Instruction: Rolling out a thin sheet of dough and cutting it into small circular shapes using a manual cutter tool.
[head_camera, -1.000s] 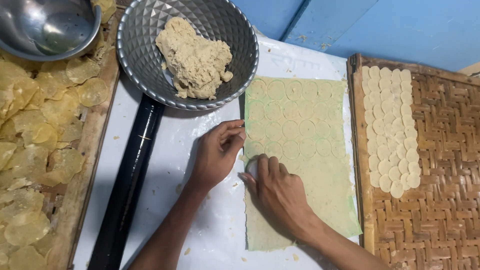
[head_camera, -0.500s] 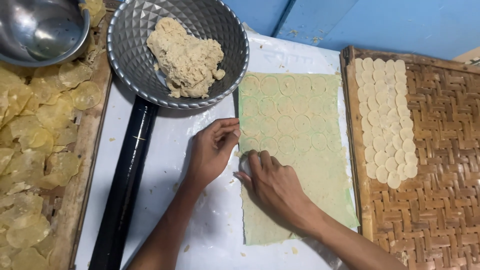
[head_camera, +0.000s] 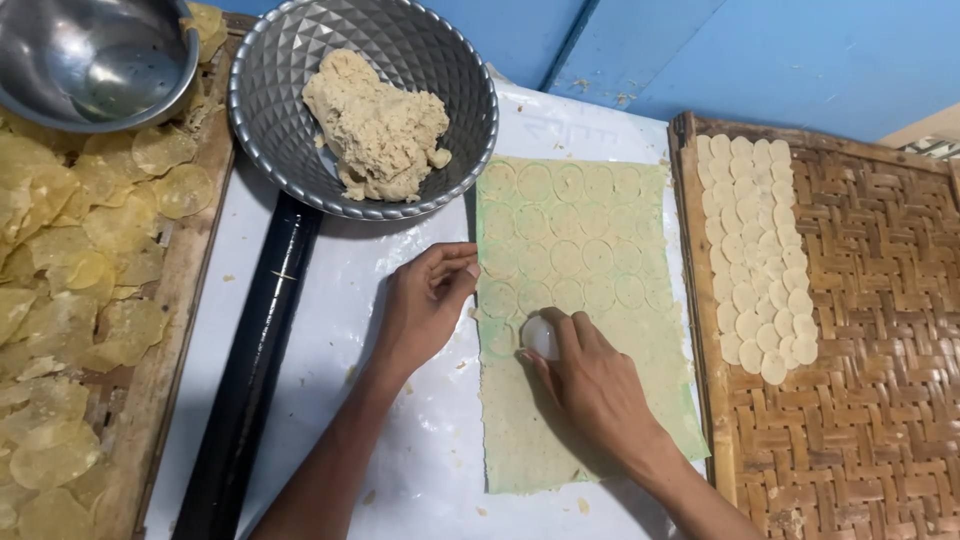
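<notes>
Fingers of the right hand (head_camera: 590, 385) curl closed around a small round white cutter (head_camera: 540, 337), pressing it into the rolled dough sheet (head_camera: 590, 300) on the white-covered table (head_camera: 400, 440); the left hand (head_camera: 425, 300) lies loosely open, fingertips pinning the sheet's left edge. Rows of circles are already stamped above the cutter. A slip of the pinning fingers could likely let the thin sheet drag or tear, and a cut placed too close might overlap a neighbouring circle. Cut discs (head_camera: 755, 250) sit well apart on the woven tray (head_camera: 880, 350); the black rolling pin (head_camera: 255, 360) lies beside the dough bowl (head_camera: 290, 130).
</notes>
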